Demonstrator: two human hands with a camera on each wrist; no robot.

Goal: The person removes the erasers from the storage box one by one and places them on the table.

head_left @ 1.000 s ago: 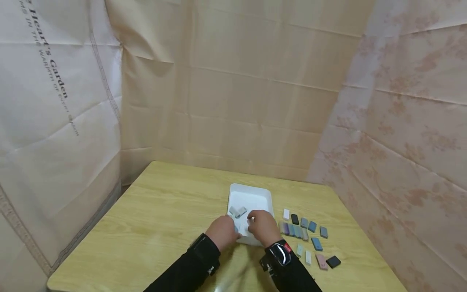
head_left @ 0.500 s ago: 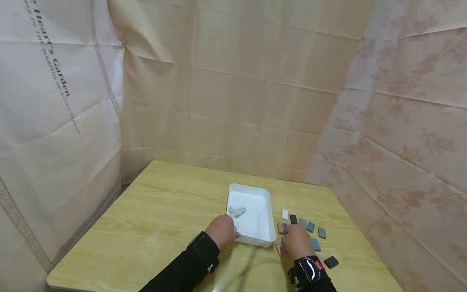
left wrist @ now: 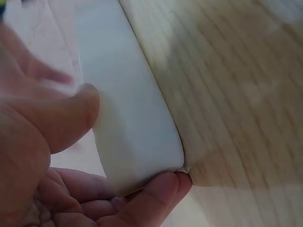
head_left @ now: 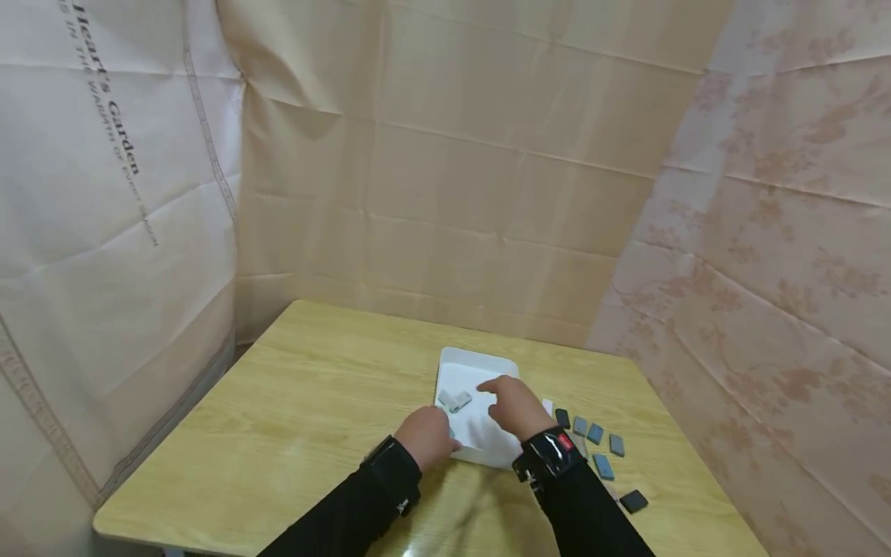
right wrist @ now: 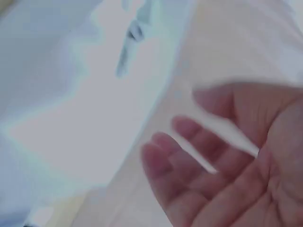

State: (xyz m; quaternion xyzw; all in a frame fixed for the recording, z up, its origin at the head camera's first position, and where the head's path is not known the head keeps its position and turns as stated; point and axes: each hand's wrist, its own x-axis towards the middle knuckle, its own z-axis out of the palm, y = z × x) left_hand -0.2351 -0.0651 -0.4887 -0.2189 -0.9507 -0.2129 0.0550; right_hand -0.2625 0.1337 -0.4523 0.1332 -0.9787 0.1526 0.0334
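In the head view my left hand (head_left: 425, 438) grips the near left corner of a white tray (head_left: 476, 456). The left wrist view shows the thumb (left wrist: 87, 106) against the tray wall (left wrist: 128, 104) and fingertips curled at its corner. My right hand (head_left: 517, 406) hangs over the tray's right side, the index finger pointing left. Its fingers (right wrist: 184, 165) are spread and loosely bent, with nothing between them in the right wrist view. A few small pale grey blocks (head_left: 460, 401) lie in the tray's left part, partly hidden by my left hand.
Right of the tray lie several small rectangular blocks: a black block (head_left: 633, 501), a blue block (head_left: 602, 466), a grey-blue block (head_left: 616, 444) and others, some behind my right forearm. The wooden table (head_left: 334, 371) meets hanging cloth (head_left: 445, 193) at the back.
My right hand went from over the tray to the blocks at the right, then came back over the tray. My left hand has stayed at the tray's corner.
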